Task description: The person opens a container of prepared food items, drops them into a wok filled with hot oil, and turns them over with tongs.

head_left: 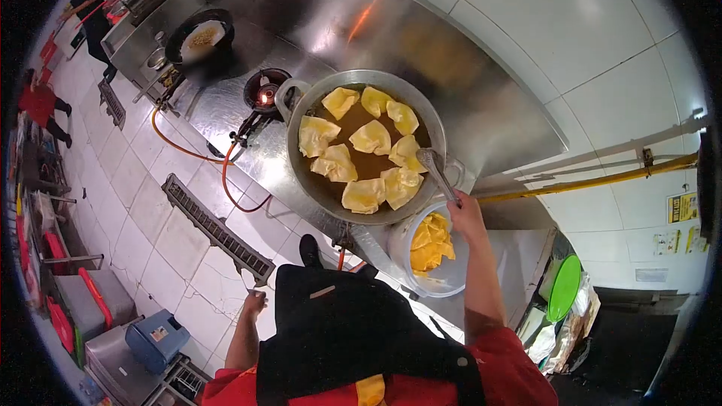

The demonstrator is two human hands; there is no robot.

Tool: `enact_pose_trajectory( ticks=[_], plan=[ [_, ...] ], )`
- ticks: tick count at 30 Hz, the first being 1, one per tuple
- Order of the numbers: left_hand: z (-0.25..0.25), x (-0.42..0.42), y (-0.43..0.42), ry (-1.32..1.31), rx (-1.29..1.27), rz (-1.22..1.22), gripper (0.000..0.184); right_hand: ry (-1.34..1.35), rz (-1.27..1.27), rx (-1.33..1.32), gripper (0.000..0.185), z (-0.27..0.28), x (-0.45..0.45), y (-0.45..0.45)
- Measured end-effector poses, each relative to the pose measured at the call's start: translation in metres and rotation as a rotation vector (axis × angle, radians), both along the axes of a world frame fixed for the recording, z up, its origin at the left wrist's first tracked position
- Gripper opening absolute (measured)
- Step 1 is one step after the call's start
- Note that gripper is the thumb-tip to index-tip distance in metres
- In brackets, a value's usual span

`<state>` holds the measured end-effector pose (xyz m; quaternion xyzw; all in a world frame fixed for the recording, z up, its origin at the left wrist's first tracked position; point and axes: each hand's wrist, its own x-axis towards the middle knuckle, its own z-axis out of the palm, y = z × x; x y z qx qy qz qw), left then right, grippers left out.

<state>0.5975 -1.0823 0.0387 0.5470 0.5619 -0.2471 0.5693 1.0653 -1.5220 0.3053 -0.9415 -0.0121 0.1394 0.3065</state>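
Note:
My right hand (468,216) is closed around the handle of a long metal utensil (435,165) with a flared end; whether it is a spatula or tongs I cannot tell. Its flared end is at the right rim of a large metal pan (294,154) of brown oil. Several yellow folded dough pieces (371,137) float in the oil. Below my right hand, a white tub (451,280) holds more yellow dough pieces (431,244). My left hand (256,301) hangs low at my left side, fingers curled; a thin light thing shows by it, too small to name.
Left of the pan are a lit gas burner (265,95) and a dark wok (175,49). An orange gas hose (226,173) loops over the counter edge. A floor drain grate (218,231) lies at left. Two people are farther off. A green lid (564,289) stands right.

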Motion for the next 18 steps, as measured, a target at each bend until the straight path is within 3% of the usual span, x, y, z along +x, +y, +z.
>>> enact_pose_trajectory(
  ticks=[2,4,6,9,11,14,16,18],
  plan=[
    [-0.004,0.019,-0.005,-0.239,0.087,-0.145,0.033,0.059,-0.065,0.058,0.048,0.008,-0.001,0.004],
    [-0.004,0.045,0.004,-0.18,0.075,-0.275,0.034,0.057,-0.085,0.094,0.048,0.013,0.003,0.002],
    [0.02,0.073,0.004,-0.23,0.401,-0.601,0.035,0.04,-0.084,0.11,0.049,0.023,0.004,0.003],
    [0.056,0.106,0.002,-0.334,0.349,-0.478,0.035,0.056,0.001,0.002,0.049,0.042,-0.003,0.023],
    [0.042,0.101,0.004,-0.345,0.337,-0.43,0.035,-0.02,0.149,-0.051,0.048,0.04,-0.01,0.032],
    [-0.005,0.078,0.008,-0.372,0.37,-0.393,0.033,-0.069,0.207,-0.062,0.049,0.035,-0.014,0.042],
    [-0.01,0.061,0.003,-0.382,0.417,-0.402,0.033,-0.127,0.198,-0.036,0.049,0.038,-0.021,0.041],
    [-0.002,0.047,-0.002,-0.187,0.246,-0.407,0.03,-0.186,0.19,-0.008,0.05,0.05,-0.031,0.038]
  ],
)
